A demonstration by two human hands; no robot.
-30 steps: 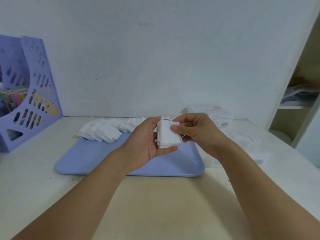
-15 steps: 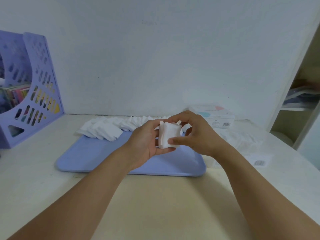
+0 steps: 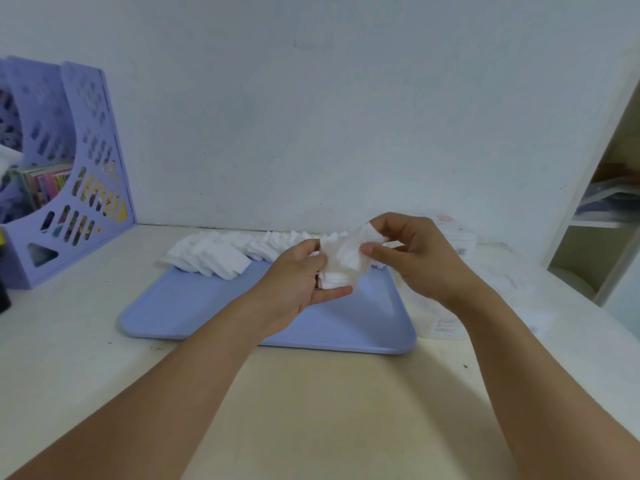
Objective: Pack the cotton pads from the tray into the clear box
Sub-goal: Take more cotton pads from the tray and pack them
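Note:
Above the blue tray (image 3: 194, 313), both hands hold a small stack of white cotton pads (image 3: 341, 268). My left hand (image 3: 298, 289) cradles the stack from below and the left, thumb on its side. My right hand (image 3: 412, 258) pinches the stack's upper right corner between thumb and fingers, bending the top pads. A row of loose cotton pads (image 3: 214, 254) lies along the tray's far edge. The clear box (image 3: 485, 292) sits right of the tray, largely hidden behind my right forearm and hard to make out.
A purple file rack (image 3: 72, 188) with books stands at the far left against the wall. A white carton (image 3: 457, 237) with a barcode sits behind my right hand. Open shelves (image 3: 599, 220) rise at the right edge. The pale tabletop (image 3: 311, 410) stretches toward me.
My right hand has shifted from the stack's front face to its upper right corner and lifted it, so the top pads now bend upward. My left hand stays under the stack.

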